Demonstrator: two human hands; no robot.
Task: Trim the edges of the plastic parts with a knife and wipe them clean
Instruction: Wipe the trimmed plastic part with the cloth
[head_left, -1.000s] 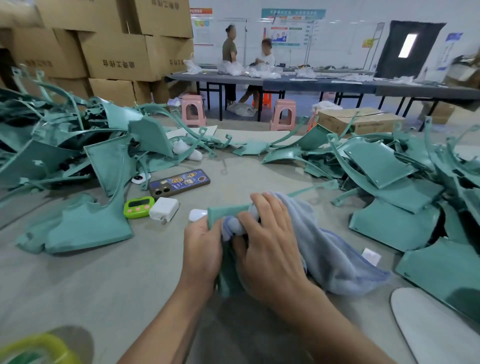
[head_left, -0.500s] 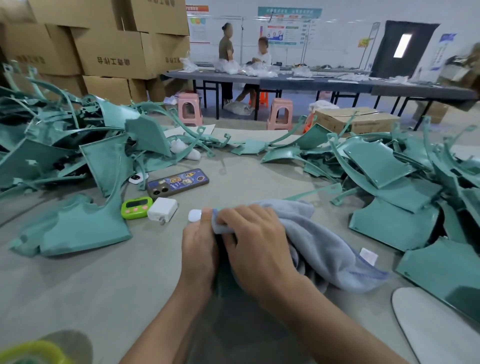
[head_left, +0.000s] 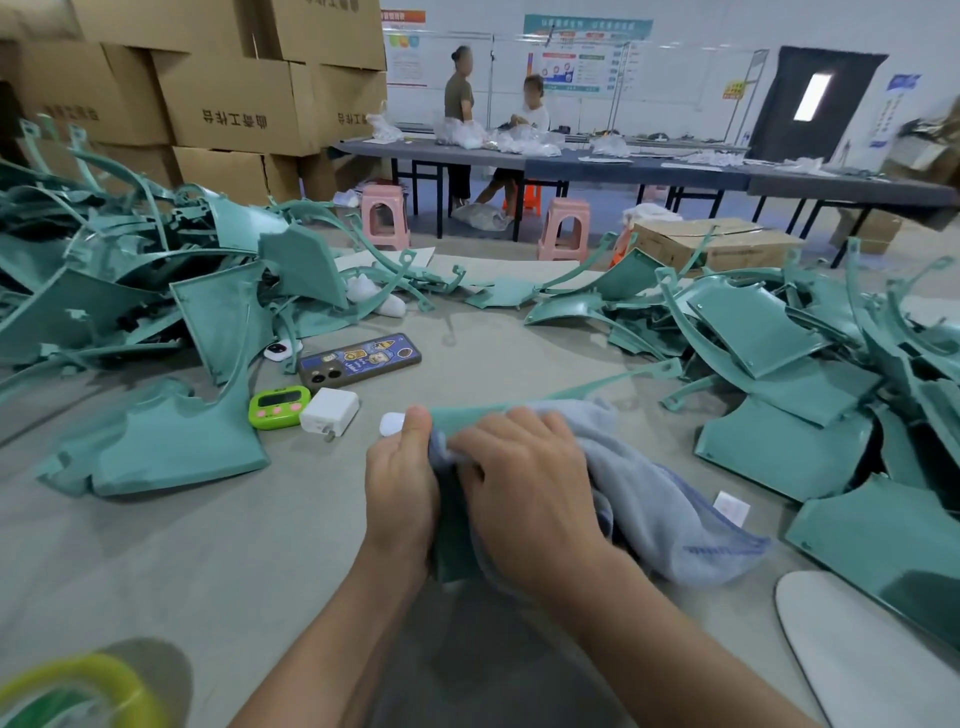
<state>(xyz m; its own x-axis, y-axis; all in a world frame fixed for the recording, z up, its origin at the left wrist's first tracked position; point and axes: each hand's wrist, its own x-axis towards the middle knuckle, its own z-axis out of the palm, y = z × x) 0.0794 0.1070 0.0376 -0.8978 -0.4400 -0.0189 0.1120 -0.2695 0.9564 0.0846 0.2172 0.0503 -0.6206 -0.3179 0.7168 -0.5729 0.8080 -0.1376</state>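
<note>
While the left hand (head_left: 400, 483) is gripping the part (head_left: 454, 519), thumb on top, the right hand (head_left: 519, 483) is bunching the cloth (head_left: 649, 493) under curled fingers (head_left: 519, 431); the part is stretching away rightward beyond them.

Grey table (head_left: 156, 545) carries teal plastic parts (head_left: 171, 441) (two heaps), phone (head_left: 358, 361), timer (head_left: 278, 408), charger (head_left: 330, 410).

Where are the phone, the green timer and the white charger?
phone (head_left: 359, 361), head view, middle of its decorated case.
green timer (head_left: 279, 408), head view, its front face.
white charger (head_left: 329, 410), head view, its top face.
</note>
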